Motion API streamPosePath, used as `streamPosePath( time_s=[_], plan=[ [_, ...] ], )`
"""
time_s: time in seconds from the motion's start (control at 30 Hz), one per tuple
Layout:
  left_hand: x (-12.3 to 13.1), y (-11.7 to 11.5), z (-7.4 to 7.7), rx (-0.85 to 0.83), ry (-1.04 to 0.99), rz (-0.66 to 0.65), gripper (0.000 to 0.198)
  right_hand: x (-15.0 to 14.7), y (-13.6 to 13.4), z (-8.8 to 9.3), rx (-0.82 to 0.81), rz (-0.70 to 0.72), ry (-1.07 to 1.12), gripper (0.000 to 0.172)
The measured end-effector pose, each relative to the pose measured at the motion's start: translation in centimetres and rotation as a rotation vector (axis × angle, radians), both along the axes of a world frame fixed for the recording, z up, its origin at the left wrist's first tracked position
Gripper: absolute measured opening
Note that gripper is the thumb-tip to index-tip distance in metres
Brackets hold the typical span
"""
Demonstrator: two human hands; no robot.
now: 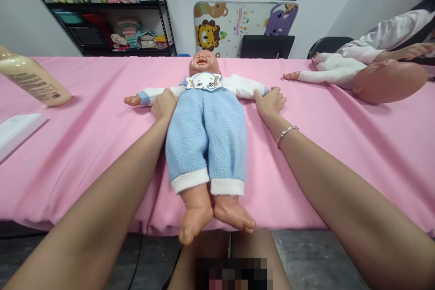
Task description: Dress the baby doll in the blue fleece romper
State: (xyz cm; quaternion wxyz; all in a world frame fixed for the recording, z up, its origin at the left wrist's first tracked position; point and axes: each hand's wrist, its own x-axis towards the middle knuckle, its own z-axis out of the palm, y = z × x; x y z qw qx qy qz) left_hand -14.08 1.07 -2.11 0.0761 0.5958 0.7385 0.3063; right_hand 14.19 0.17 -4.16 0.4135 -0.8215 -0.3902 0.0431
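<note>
A baby doll [206, 131] lies on its back on the pink-covered table, its head at the far side and its bare feet at the near edge. It wears fluffy blue trousers with white cuffs and a white top with blue sleeve ends. My left hand [165, 103] is closed on the white sleeve [155, 95] close to the doll's side; its fingertips are partly hidden. My right hand [270, 101], with a silver bangle at the wrist, is closed around the blue cuff of the other sleeve [247, 87]. The doll's hand there is covered.
A lotion bottle [36, 82] and a white flat box [18, 132] are at the left. On the right lies another doll [384, 79], beside another person's hand [408, 51]. Behind the table are a black shelf [105, 5] and a dark chair [267, 46].
</note>
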Motion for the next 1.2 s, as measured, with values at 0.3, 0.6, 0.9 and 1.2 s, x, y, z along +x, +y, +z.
streamPosePath(
  time_s=[0.3, 0.6, 0.9, 1.2],
  plan=[
    [-2.9, -0.9, 0.2, 0.070, -0.193, -0.294, 0.009, -3.1, -4.0, 0.3, 0.290, 0.825, 0.311, 0.025],
    [-3.3, -1.6, 1.5, -0.164, -0.483, -0.641, 0.031, -0.5, -2.7, 1.3, 0.211, 1.004, 0.798, 0.034],
    [-3.4, -1.1, 2.4, -0.076, -0.422, -0.530, 0.012, -0.9, -1.8, 1.0, 0.304, 0.782, 0.572, 0.020],
    [-3.0, -0.8, 0.5, 0.126, -0.202, -0.478, 0.015, -3.6, -6.1, 4.2, 0.527, 0.753, 0.059, 0.013]
  ],
)
